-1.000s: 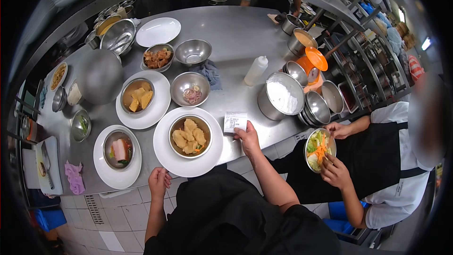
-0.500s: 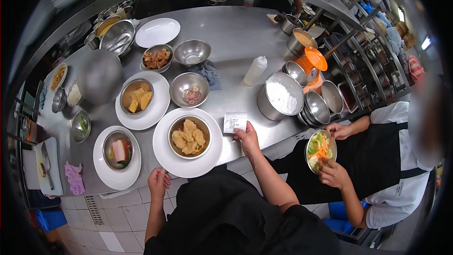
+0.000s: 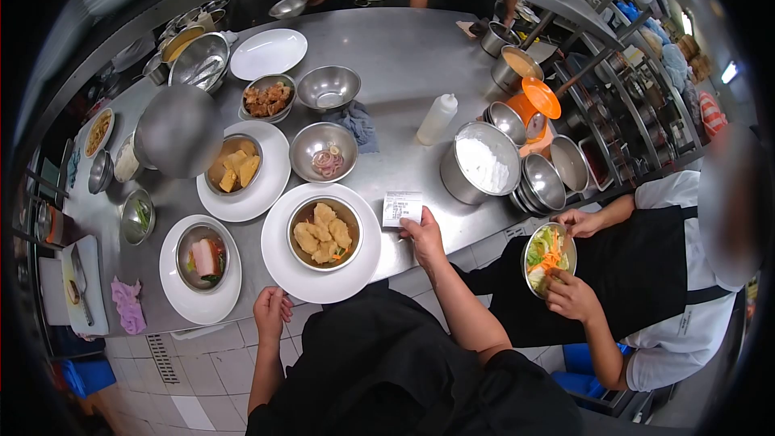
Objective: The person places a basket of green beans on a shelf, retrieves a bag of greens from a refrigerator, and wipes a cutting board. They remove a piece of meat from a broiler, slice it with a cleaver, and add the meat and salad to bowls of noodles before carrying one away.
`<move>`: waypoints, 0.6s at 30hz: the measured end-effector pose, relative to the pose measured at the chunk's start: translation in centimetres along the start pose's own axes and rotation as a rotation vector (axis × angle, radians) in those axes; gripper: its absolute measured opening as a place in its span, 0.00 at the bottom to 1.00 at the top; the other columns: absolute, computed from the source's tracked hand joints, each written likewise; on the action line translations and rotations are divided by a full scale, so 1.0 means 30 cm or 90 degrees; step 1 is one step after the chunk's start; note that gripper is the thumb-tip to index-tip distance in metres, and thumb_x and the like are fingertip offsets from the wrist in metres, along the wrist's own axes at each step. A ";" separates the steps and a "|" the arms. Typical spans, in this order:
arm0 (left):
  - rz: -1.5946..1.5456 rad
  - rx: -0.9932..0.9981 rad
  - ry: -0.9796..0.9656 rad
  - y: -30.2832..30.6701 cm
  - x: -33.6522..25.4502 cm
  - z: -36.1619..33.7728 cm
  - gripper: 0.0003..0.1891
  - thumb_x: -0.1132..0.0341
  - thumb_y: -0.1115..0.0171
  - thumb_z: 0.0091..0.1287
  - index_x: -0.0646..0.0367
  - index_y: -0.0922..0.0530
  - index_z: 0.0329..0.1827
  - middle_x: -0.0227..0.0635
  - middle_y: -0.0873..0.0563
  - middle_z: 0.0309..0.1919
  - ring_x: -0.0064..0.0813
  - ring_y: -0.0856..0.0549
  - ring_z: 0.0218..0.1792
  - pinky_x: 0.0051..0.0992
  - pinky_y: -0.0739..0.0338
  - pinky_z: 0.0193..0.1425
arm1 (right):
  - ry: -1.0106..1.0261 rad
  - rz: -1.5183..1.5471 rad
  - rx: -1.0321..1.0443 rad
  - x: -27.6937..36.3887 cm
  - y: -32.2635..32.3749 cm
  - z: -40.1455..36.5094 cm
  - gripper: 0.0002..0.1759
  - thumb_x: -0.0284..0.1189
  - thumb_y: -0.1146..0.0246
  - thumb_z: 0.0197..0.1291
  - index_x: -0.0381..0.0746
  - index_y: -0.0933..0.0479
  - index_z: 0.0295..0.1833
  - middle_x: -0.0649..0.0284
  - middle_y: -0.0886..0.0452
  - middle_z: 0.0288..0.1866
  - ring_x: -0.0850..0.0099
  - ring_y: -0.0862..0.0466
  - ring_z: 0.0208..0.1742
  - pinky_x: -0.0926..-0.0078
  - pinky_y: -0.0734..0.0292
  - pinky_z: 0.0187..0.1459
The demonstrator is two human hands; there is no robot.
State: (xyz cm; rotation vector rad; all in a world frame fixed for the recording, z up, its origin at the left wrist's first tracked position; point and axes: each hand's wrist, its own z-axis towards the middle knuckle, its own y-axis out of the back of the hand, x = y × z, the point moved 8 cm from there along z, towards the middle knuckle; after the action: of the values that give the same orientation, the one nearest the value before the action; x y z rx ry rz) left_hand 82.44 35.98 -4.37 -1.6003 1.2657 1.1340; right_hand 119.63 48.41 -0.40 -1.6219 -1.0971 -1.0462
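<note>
A small printed receipt is pinched in my right hand, held above the steel table to the right of a white plate. My left hand is at the table's near edge, fingers curled, with nothing visible in it. Close by, the wide white plate carries a steel bowl of battered, golden fried pieces. Left of it, another white plate bears a bowl with a slab of meat over greens. Behind, a third plate holds a bowl of yellow chunks.
A bowl of sliced onion, a squeeze bottle and a pot of white powder stand further back. To my right a co-worker's hands hold a bowl of shredded vegetables. A cutting board with a knife lies at far left.
Across the table, another person's hand has come into view with a steel bowl. The blurred person at left has shifted slightly right. My hands and the receipt stay in place.
</note>
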 end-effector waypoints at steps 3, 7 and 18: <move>0.005 0.002 0.003 -0.001 -0.003 -0.001 0.11 0.63 0.47 0.72 0.62 0.26 0.35 0.33 0.21 0.20 0.16 0.26 0.14 0.14 0.34 0.14 | 0.000 0.000 0.000 0.001 0.000 0.000 0.17 0.22 0.39 0.56 0.37 0.29 0.52 0.64 0.18 0.44 0.77 0.20 0.39 0.81 0.26 0.37; -0.017 0.037 0.039 -0.012 -0.016 -0.009 0.10 0.64 0.47 0.71 0.63 0.25 0.39 0.35 0.19 0.23 0.18 0.23 0.18 0.16 0.29 0.18 | -0.008 -0.016 -0.008 0.002 -0.003 0.000 0.17 0.22 0.39 0.56 0.38 0.29 0.52 0.64 0.18 0.44 0.77 0.20 0.39 0.82 0.26 0.36; 0.686 -0.666 -0.344 1.211 -0.463 -0.111 0.24 0.55 0.45 0.69 0.64 0.28 0.61 0.48 0.19 0.48 0.36 0.19 0.44 0.32 0.24 0.47 | -0.002 -0.001 -0.008 0.017 -0.026 0.006 0.17 0.23 0.39 0.56 0.37 0.29 0.52 0.64 0.19 0.45 0.77 0.20 0.41 0.81 0.27 0.38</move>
State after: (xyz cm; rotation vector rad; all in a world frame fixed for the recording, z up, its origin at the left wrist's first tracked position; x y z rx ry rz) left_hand 45.98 29.66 8.06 -0.9354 1.1835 3.0195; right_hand 119.03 48.86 0.22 -1.6335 -1.0957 -1.0533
